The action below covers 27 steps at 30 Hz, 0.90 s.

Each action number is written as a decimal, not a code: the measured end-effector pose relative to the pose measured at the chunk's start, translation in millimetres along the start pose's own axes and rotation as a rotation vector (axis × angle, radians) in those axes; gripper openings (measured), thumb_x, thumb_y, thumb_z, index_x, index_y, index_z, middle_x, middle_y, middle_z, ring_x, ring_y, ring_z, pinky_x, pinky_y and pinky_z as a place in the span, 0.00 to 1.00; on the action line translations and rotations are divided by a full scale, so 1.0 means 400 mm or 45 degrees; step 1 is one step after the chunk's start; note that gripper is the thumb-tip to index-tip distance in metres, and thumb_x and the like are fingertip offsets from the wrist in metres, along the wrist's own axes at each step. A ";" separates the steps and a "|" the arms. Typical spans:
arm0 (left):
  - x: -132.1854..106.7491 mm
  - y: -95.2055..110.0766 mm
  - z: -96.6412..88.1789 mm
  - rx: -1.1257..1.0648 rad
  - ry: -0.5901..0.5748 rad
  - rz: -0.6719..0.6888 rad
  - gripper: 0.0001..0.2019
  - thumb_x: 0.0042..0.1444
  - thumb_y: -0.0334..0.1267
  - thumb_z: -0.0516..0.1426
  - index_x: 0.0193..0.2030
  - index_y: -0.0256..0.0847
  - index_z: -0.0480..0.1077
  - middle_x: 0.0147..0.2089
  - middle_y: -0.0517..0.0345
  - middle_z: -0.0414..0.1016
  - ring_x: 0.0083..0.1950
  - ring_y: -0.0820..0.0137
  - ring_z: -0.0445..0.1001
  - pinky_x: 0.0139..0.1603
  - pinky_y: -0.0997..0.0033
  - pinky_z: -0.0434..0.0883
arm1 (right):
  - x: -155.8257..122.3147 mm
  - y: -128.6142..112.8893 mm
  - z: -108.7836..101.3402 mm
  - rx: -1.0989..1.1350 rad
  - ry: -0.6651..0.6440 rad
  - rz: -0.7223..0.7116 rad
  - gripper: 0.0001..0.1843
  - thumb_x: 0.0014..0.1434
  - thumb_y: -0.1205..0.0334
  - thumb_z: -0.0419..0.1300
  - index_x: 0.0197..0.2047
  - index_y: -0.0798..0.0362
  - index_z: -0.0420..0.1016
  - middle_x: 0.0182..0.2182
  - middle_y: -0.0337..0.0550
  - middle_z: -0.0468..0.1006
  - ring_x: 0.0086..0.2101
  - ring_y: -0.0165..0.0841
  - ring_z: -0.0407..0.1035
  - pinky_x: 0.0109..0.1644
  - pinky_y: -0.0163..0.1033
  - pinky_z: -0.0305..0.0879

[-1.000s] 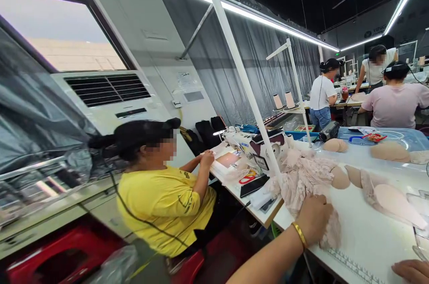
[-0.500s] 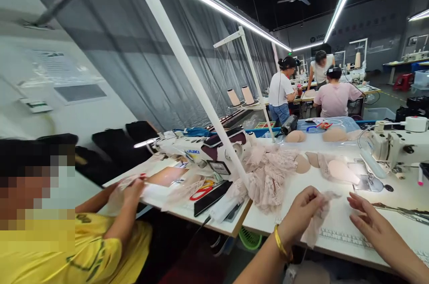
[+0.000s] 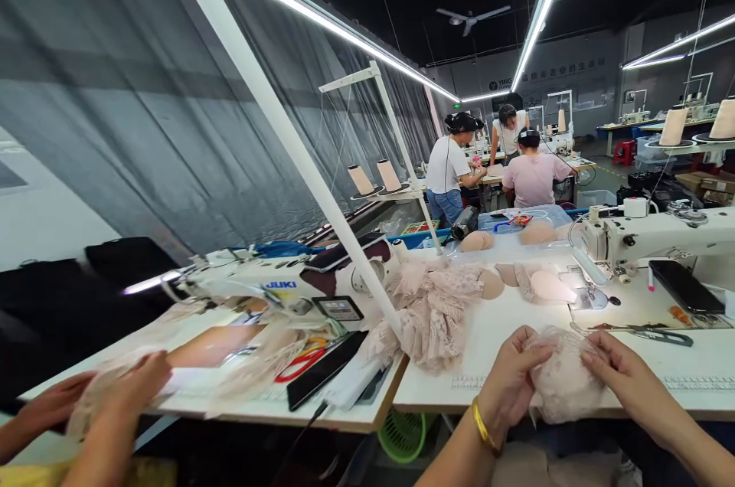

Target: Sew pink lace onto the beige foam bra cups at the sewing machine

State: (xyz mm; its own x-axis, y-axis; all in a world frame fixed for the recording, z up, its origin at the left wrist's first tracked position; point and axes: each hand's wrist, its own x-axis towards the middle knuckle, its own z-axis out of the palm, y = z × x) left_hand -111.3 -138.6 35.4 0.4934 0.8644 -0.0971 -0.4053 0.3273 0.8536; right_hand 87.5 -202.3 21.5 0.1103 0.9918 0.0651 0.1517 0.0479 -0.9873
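Note:
Between my two hands a pale pink piece of lace fabric (image 3: 568, 380) is held spread, just in front of the table's near edge. My left hand (image 3: 514, 372), with a gold bangle at the wrist, pinches its left side. On the other side my right hand (image 3: 623, 376) grips the fabric's upper right part between thumb and fingers. Beyond my hands a beige moulded cup (image 3: 551, 286) lies beside the lit needle area of a white sewing machine (image 3: 660, 234). A heap of pink lace (image 3: 436, 311) rests to the left of my hands.
Thread snips (image 3: 660, 334) and a black phone (image 3: 686, 288) lie at the right. A white pole (image 3: 298, 150) slants up between the tables. On the left, a co-worker's hands (image 3: 126, 387) hold lace near red-handled scissors (image 3: 302, 364). A green basket (image 3: 402, 437) stands below.
My view has swung right. My right hand, earlier apart and open, has closed on the lace, which is now spread between both hands. The co-worker has shifted left in view.

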 end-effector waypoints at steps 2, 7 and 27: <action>0.004 -0.019 0.006 0.053 0.044 0.061 0.33 0.36 0.48 0.79 0.30 0.42 0.58 0.30 0.64 0.68 0.32 0.75 0.68 0.37 0.75 0.66 | 0.009 0.015 -0.011 -0.032 0.045 -0.015 0.29 0.57 0.28 0.64 0.32 0.48 0.76 0.28 0.39 0.76 0.31 0.38 0.70 0.36 0.39 0.70; 0.034 -0.048 -0.010 0.438 0.124 0.169 0.34 0.45 0.64 0.71 0.31 0.44 0.53 0.29 0.66 0.63 0.31 0.74 0.65 0.36 0.74 0.66 | 0.053 0.070 -0.020 -0.038 0.157 -0.007 0.26 0.61 0.30 0.62 0.36 0.46 0.79 0.33 0.42 0.81 0.37 0.41 0.73 0.42 0.42 0.70; 0.331 0.211 -0.185 2.084 0.502 0.266 0.18 0.70 0.45 0.62 0.62 0.39 0.72 0.62 0.47 0.75 0.57 0.59 0.77 0.58 0.50 0.78 | 0.145 0.128 -0.069 0.090 -0.016 0.119 0.29 0.62 0.29 0.61 0.40 0.48 0.81 0.31 0.42 0.84 0.31 0.38 0.71 0.39 0.42 0.69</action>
State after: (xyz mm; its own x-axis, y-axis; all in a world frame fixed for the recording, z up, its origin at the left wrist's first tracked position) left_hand -137.0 31.9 56.8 0.2285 0.9567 0.1803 0.8519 -0.2862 0.4386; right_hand 128.7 -145.5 -21.3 0.1084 0.9937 -0.0287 0.0718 -0.0367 -0.9967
